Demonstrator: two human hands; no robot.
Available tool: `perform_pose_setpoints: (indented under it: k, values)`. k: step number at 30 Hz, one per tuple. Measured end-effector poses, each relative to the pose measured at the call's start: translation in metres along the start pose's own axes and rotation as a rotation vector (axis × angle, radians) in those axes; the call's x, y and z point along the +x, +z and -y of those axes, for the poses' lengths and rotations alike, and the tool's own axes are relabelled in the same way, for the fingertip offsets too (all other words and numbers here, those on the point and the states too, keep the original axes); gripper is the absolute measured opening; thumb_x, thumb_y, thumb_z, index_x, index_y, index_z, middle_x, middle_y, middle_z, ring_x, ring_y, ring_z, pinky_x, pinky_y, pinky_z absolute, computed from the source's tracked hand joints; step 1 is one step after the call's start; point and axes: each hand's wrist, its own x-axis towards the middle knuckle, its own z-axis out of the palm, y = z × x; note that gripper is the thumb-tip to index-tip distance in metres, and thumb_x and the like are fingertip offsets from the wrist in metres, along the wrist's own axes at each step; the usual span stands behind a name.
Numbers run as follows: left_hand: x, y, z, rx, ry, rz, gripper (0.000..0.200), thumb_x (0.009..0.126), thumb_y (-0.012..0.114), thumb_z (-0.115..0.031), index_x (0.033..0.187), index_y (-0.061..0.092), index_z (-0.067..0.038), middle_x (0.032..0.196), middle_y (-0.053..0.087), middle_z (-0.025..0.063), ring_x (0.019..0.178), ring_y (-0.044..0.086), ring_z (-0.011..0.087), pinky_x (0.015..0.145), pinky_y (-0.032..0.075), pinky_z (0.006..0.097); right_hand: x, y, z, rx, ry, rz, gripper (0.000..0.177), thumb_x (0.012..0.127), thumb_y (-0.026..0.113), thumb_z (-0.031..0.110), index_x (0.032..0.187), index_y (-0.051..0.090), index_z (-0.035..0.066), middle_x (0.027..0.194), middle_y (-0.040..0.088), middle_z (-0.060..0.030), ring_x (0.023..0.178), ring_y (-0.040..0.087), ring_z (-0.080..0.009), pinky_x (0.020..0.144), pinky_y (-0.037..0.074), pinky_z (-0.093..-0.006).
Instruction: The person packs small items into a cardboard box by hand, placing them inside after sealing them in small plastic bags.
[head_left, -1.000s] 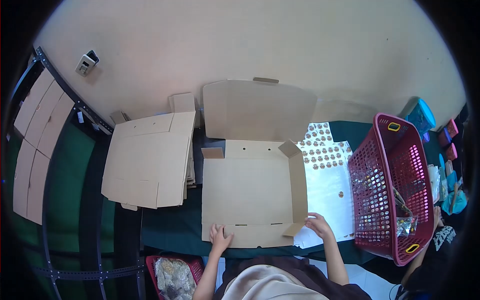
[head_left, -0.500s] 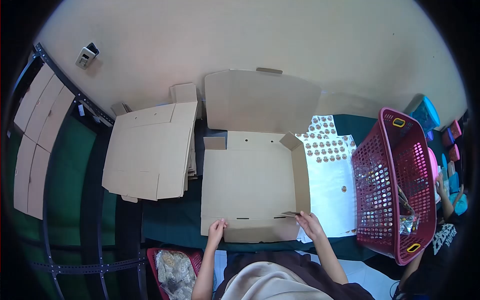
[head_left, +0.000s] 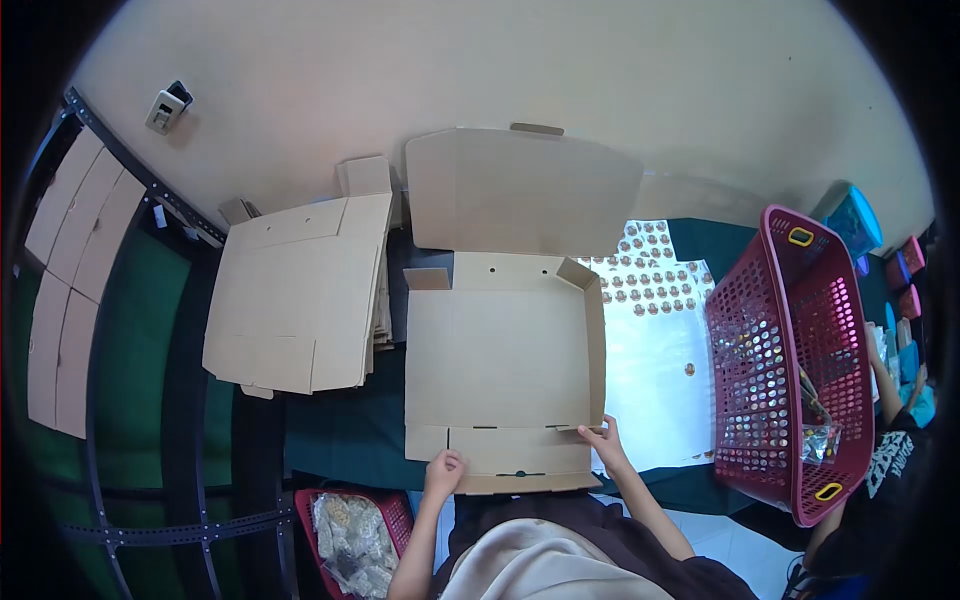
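Note:
A partly folded cardboard box (head_left: 500, 350) lies in front of me with its lid (head_left: 525, 195) standing up at the back. Its right side wall is raised and its front panel (head_left: 525, 465) slants toward me. My left hand (head_left: 446, 470) is closed at the left end of that front panel, fingers pinched on the cardboard. On the right, my right hand (head_left: 607, 446) grips a small flap (head_left: 570, 429) at the front right corner, between thumb and fingers.
Flat cardboard boxes (head_left: 295, 290) are stacked at the left. Sheets of round stickers (head_left: 650, 340) lie to the right, beside a tall maroon basket (head_left: 790, 370). Below the table edge is a red basket with plastic bags (head_left: 352, 540). Another person's arm (head_left: 883, 375) shows at far right.
The front panel has tilted down toward me, showing more of its inner face and a slot. My left hand has moved slightly right and down; the right hand has shifted slightly left.

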Motion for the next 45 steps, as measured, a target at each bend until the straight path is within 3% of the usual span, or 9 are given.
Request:
perform_pose_setpoints:
  k: [4,7,12,15,18,23,30,41,45]
  values:
    - [0.004,-0.015,-0.018,0.371,-0.052,-0.322,0.070,0.060,0.072,-0.019,0.119,0.037,-0.004,0.125,0.034,0.0204,0.114,0.036,0.0308,0.087,0.037,0.0424,0.003,0.001,-0.022,-0.028,0.011,-0.085,0.077,0.070,0.070,0.033,0.120,0.024,-0.002,0.100,0.047,-0.0169,0.091,0.050,-0.0198,0.079,0.042,-0.0311]
    - [0.010,-0.024,-0.021,0.293,-0.239,-0.281,0.096,0.055,0.074,-0.022,0.130,0.015,-0.008,0.134,0.011,0.0221,0.123,0.014,0.0377,0.096,0.025,0.0486,-0.002,0.005,-0.016,-0.011,0.051,-0.079,0.078,0.069,0.070,0.036,0.120,0.026,-0.003,0.101,0.046,-0.0169,0.094,0.049,-0.0204,0.081,0.041,-0.0304]
    - [0.020,-0.013,0.027,0.232,-0.038,-0.247,0.098,0.057,0.071,-0.028,0.132,0.011,-0.009,0.132,0.019,0.0235,0.122,0.018,0.0395,0.096,0.025,0.0486,-0.009,0.008,-0.008,-0.028,0.118,-0.103,0.079,0.070,0.069,0.039,0.121,0.026,-0.003,0.105,0.044,-0.0173,0.096,0.047,-0.0218,0.082,0.040,-0.0312]
    - [0.017,-0.016,0.007,0.201,-0.481,-0.392,0.083,0.065,0.064,-0.028,0.130,0.017,-0.009,0.129,0.024,0.0182,0.113,0.034,0.0361,0.092,0.027,0.0490,-0.007,0.008,-0.017,-0.007,0.107,-0.123,0.079,0.070,0.069,0.039,0.121,0.026,-0.003,0.105,0.044,-0.0176,0.097,0.047,-0.0222,0.084,0.039,-0.0317]
    - [0.019,-0.022,0.017,0.309,-0.407,-0.523,0.078,0.068,0.062,-0.029,0.130,0.020,-0.008,0.128,0.028,0.0163,0.110,0.038,0.0347,0.090,0.029,0.0488,-0.009,0.010,-0.015,0.014,0.107,-0.107,0.078,0.070,0.069,0.038,0.121,0.025,-0.003,0.107,0.043,-0.0182,0.099,0.046,-0.0225,0.085,0.038,-0.0323]
    - [0.026,-0.043,0.041,-0.262,-0.123,-0.647,0.031,0.080,0.054,-0.012,0.107,0.047,0.001,0.069,0.059,0.0068,0.061,0.054,0.0125,0.061,0.044,0.0246,-0.013,0.011,-0.008,0.018,0.130,-0.105,0.078,0.071,0.068,0.036,0.121,0.024,-0.003,0.107,0.043,-0.0178,0.100,0.046,-0.0225,0.085,0.039,-0.0322]
    - [0.018,-0.053,-0.031,-0.707,-0.225,-0.032,0.065,0.081,0.052,-0.007,0.131,0.011,-0.001,0.080,0.059,0.0102,0.067,0.055,0.0103,0.057,0.042,0.0185,-0.012,0.013,-0.008,0.009,0.139,-0.103,0.076,0.072,0.068,0.035,0.121,0.023,-0.002,0.109,0.043,-0.0184,0.102,0.045,-0.0228,0.086,0.038,-0.0326]
    - [0.020,0.001,-0.025,-0.477,-0.092,-0.169,0.036,0.085,0.054,-0.019,0.108,0.031,-0.006,0.084,0.056,0.0106,0.079,0.056,0.0133,0.069,0.046,0.0223,-0.013,0.014,-0.008,0.010,0.133,-0.120,0.075,0.073,0.067,0.034,0.121,0.023,-0.003,0.109,0.042,-0.0187,0.102,0.045,-0.0230,0.087,0.037,-0.0328]
    - [0.022,-0.006,-0.035,-0.956,-0.222,-0.054,0.034,0.084,0.053,-0.011,0.108,0.028,-0.005,0.092,0.052,0.0137,0.085,0.056,0.0172,0.077,0.048,0.0256,-0.015,0.015,-0.007,0.029,0.127,-0.114,0.075,0.073,0.067,0.034,0.121,0.023,-0.003,0.109,0.043,-0.0185,0.102,0.045,-0.0232,0.088,0.037,-0.0331]
